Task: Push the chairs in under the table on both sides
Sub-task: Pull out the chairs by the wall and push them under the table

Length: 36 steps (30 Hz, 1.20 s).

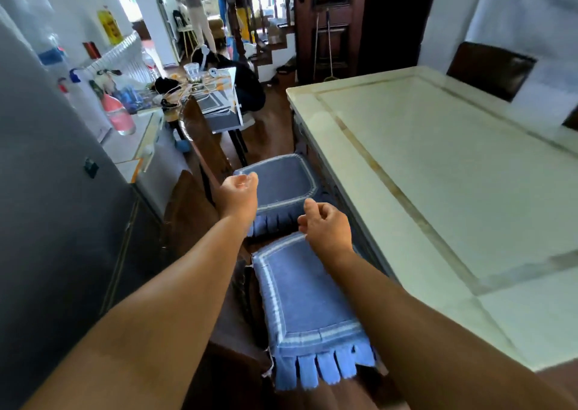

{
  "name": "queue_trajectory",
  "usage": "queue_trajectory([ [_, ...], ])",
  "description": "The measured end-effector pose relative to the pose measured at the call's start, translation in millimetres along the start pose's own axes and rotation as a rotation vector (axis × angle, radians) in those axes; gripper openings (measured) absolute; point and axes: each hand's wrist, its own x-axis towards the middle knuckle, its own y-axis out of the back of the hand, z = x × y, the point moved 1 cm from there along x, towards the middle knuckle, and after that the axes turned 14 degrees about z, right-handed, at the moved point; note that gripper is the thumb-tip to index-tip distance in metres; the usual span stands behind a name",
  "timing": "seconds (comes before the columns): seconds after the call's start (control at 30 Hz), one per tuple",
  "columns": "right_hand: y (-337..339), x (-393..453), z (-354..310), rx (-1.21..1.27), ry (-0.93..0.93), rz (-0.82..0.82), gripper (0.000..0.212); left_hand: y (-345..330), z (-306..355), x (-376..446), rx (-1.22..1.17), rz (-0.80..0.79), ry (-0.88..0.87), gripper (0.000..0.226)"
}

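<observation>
Two dark wooden chairs with blue fringed cushions stand along the left side of a pale marble-topped table [438, 175]. The near chair [300, 303] and the far chair [278, 181] have their seats partly under the table edge. My left hand [239, 190] hovers over the far chair's left edge, fingers loosely curled, holding nothing. My right hand [325, 225] floats above the gap between both cushions, fingers curled, touching nothing. Another dark chair back [491, 68] shows on the table's far side.
A grey fridge [47, 190] and a cluttered counter [125, 134] line the left wall, leaving a narrow aisle. A cluttered desk [215, 96] with a seated person [247, 84] lies ahead. Another person [195, 5] stands in the far room. A dark door [331, 24] is behind.
</observation>
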Motion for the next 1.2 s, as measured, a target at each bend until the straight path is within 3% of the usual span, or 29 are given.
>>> queue_trajectory([
  [0.1,61,29,-5,0.025,0.009,0.075,0.031,-44,27,-45,-0.117,-0.122,0.01,0.03],
  [0.5,379,86,14,0.078,0.056,0.357,0.026,-222,119,-326,-0.203,-0.315,-0.033,0.03],
  [0.67,502,108,13,0.052,0.057,0.516,0.024,-288,168,-430,-0.265,-0.486,-0.063,0.028],
  [0.93,641,154,33,0.099,0.007,0.759,0.03,-392,212,-548,-0.258,-0.695,-0.154,0.031],
  [1.2,747,272,30,0.04,0.011,0.848,0.034,-544,277,-606,-0.354,-0.762,-0.115,0.025],
])
